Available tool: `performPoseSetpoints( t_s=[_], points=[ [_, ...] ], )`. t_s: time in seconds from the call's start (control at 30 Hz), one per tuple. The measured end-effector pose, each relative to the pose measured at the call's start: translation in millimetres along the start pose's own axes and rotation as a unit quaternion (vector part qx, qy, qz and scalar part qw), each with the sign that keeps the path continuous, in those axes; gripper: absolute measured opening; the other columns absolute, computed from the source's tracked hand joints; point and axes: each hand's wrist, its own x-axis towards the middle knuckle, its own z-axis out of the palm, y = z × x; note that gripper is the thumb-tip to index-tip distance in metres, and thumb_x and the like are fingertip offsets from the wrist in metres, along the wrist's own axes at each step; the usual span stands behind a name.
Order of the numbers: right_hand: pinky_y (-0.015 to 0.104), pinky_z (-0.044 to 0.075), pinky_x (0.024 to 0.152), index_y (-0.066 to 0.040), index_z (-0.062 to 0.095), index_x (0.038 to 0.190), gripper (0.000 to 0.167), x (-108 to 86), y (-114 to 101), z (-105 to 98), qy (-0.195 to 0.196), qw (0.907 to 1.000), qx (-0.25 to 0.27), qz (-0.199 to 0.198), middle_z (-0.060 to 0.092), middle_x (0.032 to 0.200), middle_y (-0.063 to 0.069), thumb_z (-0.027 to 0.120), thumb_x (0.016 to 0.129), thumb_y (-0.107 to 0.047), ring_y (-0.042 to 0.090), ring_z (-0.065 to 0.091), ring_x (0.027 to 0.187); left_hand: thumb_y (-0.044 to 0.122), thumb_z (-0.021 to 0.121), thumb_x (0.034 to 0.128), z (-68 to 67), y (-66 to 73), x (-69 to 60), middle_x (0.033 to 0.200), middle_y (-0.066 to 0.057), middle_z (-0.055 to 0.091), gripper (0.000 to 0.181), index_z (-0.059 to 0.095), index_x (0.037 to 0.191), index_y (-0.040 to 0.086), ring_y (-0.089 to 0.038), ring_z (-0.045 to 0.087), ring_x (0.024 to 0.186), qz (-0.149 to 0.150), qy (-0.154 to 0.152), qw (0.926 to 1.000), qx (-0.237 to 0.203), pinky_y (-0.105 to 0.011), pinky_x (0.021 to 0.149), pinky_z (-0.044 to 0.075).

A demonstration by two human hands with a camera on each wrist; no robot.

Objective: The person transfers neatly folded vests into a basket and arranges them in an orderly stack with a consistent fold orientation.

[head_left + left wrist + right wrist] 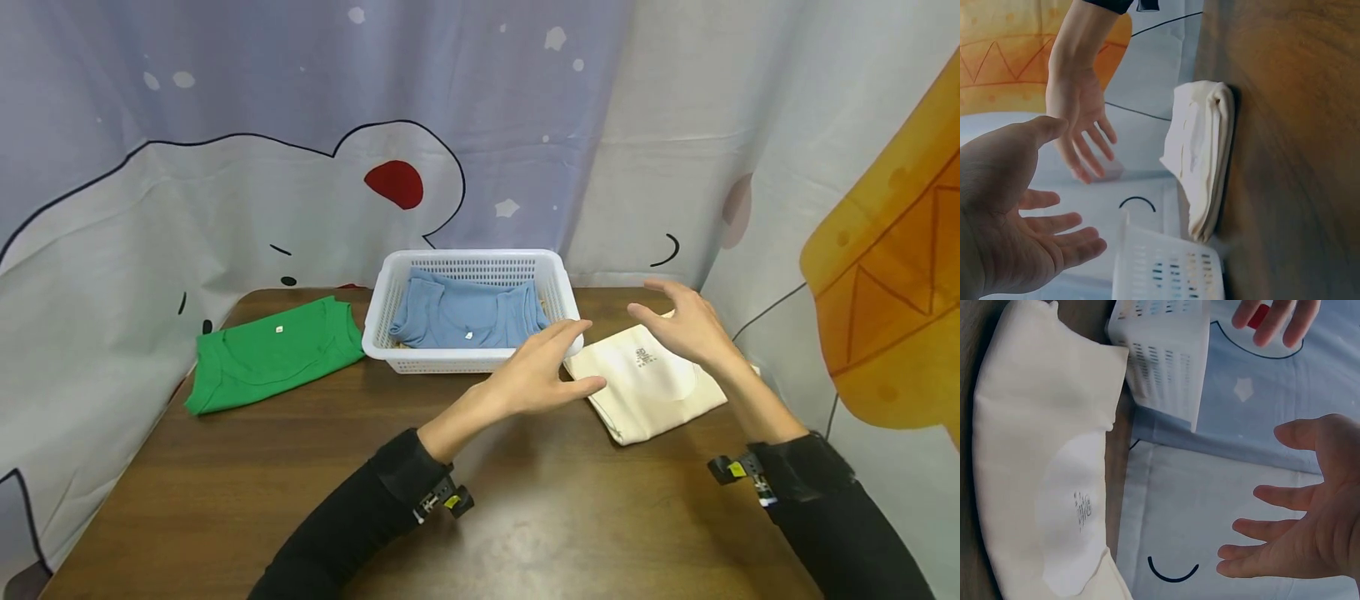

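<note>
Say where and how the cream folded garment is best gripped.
Probably by its two ends, pinching all layers together: the cream garment lies flat in a layered fold. Come from above, the left hand at the nearer corner, since the far-left one sits close to the basket, the right hand at the opposite end.

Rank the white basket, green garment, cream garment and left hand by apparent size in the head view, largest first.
1. White basket
2. Green garment and cream garment: too alike to rank
3. Left hand
</note>
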Motion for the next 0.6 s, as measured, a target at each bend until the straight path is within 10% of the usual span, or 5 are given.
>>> performPoseSetpoints(
  t_s=[0.6],
  points=[
    [0.082, 0.038, 0.122, 0.002, 0.039, 0.171, 0.08, -5.8, 47.1, -6.0, -0.019, 0.9983, -0.012, 0.053, 0.037, 0.177, 0.036, 0.063, 0.113, -0.047, 0.064, 0.031, 0.162, 0.047, 0.076, 0.1063, 47.6, 16.2, -11.7, 0.166, -0.011, 0.06, 0.076, 0.05, 0.166, 0.008, -0.025, 0.062, 0.153, 0.019, -0.013, 0.9992, 0.032, -0.035, 0.129, 0.05]
  ],
)
